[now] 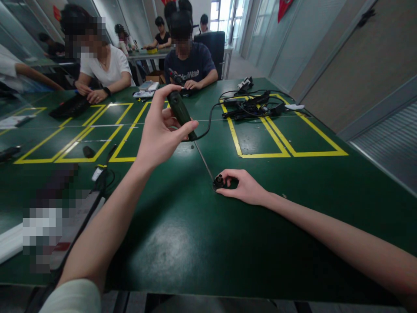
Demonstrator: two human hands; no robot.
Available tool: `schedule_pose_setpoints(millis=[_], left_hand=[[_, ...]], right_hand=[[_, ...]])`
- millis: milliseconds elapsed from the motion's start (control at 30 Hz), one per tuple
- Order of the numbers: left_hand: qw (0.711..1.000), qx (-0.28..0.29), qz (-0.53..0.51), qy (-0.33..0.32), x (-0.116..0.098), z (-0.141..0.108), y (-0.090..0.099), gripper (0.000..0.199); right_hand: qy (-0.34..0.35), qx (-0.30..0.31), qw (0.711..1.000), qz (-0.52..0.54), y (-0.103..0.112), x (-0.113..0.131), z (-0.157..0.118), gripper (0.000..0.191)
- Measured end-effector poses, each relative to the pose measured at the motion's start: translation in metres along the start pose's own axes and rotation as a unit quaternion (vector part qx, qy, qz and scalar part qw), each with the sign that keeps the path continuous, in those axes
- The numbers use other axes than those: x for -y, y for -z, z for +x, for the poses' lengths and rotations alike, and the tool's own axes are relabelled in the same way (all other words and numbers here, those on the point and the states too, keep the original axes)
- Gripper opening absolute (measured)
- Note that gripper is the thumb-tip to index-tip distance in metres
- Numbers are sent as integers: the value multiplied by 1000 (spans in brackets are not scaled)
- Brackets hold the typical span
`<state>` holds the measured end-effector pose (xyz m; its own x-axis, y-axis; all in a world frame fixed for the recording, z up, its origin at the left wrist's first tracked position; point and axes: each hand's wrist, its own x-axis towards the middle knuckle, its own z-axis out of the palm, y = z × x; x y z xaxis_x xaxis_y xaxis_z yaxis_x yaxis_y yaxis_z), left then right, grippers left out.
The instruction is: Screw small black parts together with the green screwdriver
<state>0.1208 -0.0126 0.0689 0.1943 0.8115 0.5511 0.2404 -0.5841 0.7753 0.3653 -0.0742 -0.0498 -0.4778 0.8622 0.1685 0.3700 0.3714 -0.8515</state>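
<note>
My left hand [163, 126] is closed round the dark green handle of a screwdriver [179, 112], held slantwise above the table. Its long thin shaft runs down to the right, and the tip meets or nearly meets a small round black part [217, 182]. That part rests on the green table [182, 208], pinched between the thumb and fingers of my right hand [243, 187]. A short stub sticks up from it. What kind of part it is I cannot make out. Behind the handle passes a thin black cable [208, 126].
Tangled black cables and parts [254, 106] lie at the back right among yellow tape outlines [260, 155]. On the left are a small dark object [88, 151], a cable with a white tag [97, 173] and a flat device [78, 226]. Co-workers [190, 61] sit across the table.
</note>
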Motion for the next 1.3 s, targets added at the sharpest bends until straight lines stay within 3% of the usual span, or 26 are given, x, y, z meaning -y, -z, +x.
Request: schedule_pose_setpoints(millis=[567,1300], left_hand=[[998,-14,-12,53,33,8,10,69],[998,-30,-28,57,43,13,17,68]], right_hand=[[6,0,1000,-11,0,0,0,17],[2,0,1000,-23,0,0,-1,17]])
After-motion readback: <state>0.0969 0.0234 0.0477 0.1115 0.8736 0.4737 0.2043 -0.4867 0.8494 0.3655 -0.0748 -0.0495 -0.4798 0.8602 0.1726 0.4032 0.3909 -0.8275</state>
